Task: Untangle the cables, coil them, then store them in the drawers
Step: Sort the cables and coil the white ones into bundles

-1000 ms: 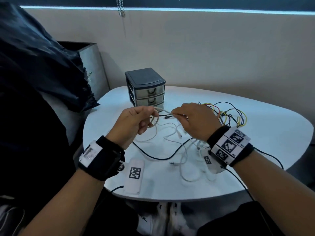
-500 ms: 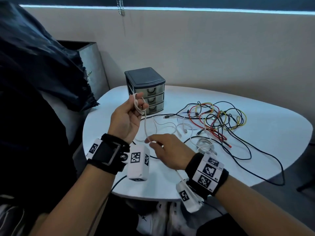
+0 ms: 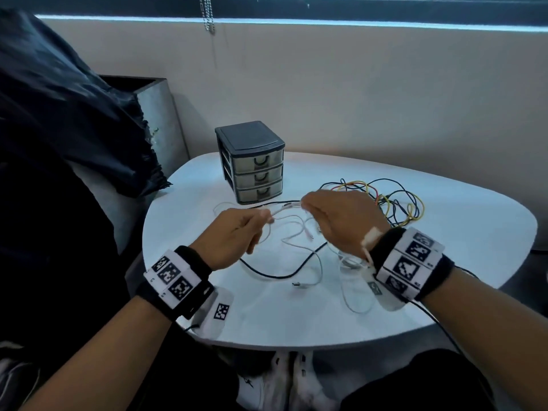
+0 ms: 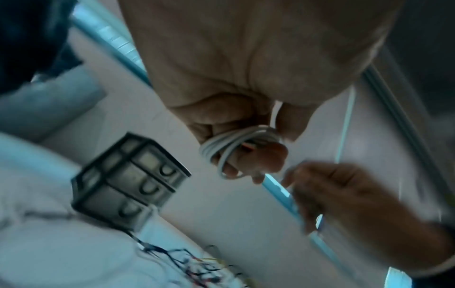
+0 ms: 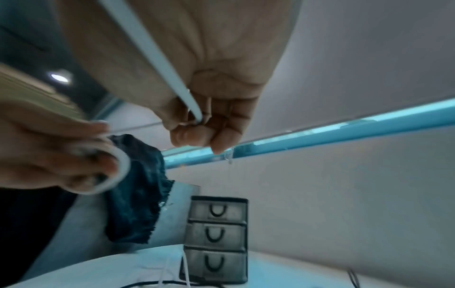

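Note:
My left hand (image 3: pixel 237 232) grips a small coil of white cable (image 4: pixel 231 150) wound round its fingers, above the white table (image 3: pixel 474 232). Just to its right, my right hand (image 3: pixel 341 221) pinches the free run of the same white cable (image 5: pixel 194 113), and a short stretch of it (image 3: pixel 284 207) spans between the two hands. The rest of the white cable (image 3: pixel 314 262) lies loose on the table below. A tangle of coloured cables (image 3: pixel 397 200) sits behind my right hand. The grey three-drawer unit (image 3: pixel 252 161) stands at the back, all drawers closed.
A black cable (image 3: pixel 281 274) curves across the table under my hands. A dark cloth (image 3: pixel 74 114) drapes over a grey bin (image 3: pixel 157 114) at the left. The beige wall (image 3: pixel 355 99) rises close behind the table.
My right hand has come up from the table's front edge to beside my left hand, bringing cable with it. My left hand has lowered and turned palm down with the coil.

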`<action>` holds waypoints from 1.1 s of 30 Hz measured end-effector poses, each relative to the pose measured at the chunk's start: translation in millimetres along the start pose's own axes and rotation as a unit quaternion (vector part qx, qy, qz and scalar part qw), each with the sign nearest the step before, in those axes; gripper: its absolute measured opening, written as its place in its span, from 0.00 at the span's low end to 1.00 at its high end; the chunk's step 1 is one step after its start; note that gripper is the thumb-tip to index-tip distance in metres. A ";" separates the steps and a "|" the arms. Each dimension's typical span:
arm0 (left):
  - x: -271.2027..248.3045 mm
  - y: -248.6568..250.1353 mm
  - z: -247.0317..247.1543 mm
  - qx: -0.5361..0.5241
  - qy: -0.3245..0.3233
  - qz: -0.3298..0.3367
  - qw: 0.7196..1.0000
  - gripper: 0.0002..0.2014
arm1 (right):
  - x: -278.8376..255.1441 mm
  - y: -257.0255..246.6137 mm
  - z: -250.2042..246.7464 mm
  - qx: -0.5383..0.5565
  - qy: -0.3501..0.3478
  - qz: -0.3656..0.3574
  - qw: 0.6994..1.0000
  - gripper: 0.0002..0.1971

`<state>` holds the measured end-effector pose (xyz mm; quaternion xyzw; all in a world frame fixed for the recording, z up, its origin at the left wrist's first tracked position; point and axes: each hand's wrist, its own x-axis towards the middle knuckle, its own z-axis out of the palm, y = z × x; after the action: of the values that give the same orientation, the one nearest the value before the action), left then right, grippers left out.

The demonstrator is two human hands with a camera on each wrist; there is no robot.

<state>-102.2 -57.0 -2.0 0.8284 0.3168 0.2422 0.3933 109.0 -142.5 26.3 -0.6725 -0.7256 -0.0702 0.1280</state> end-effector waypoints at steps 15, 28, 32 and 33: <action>16.8 1.2 -2.1 -0.434 0.216 -0.019 0.874 0.16 | -46.1 -77.5 61.9 0.298 -0.127 -0.059 0.944 0.13; -7.3 31.8 26.9 -0.378 0.025 0.001 0.925 0.27 | 6.9 -20.8 -4.6 0.402 0.098 0.073 0.908 0.11; 1.7 37.1 27.8 -0.508 0.091 -0.034 0.856 0.20 | 3.4 -41.5 18.3 0.618 0.038 0.165 0.768 0.13; 3.0 35.4 28.2 -0.530 0.103 -0.047 0.840 0.20 | 2.7 -45.9 19.8 0.638 0.040 0.178 0.749 0.13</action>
<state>-69.9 -86.2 10.7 0.4477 0.2174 0.4378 0.7488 61.4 -138.4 11.4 -0.5481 -0.4631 0.4062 0.5658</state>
